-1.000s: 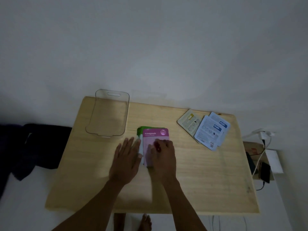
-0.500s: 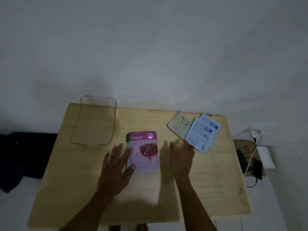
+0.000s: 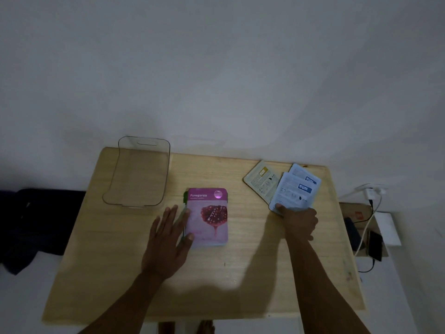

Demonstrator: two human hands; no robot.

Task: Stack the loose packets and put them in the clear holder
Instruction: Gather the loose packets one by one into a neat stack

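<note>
My right hand (image 3: 299,219), having left the pomegranate stack (image 3: 207,216) a moment ago, is now closing on the near edge of the blue packets (image 3: 295,191), thumb on top. My left hand (image 3: 168,237) is lying flat and released, fingertips steadying the stack's edge. The yellow packet (image 3: 261,180) is waiting just beyond my right hand; the clear holder (image 3: 139,172) is standing beyond my left hand.

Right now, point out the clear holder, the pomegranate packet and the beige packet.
clear holder (image 3: 144,142), head view, far rim at the handle slot.
pomegranate packet (image 3: 212,213), head view, fruit picture on its front.
beige packet (image 3: 261,180), head view, middle of its printed face.
</note>
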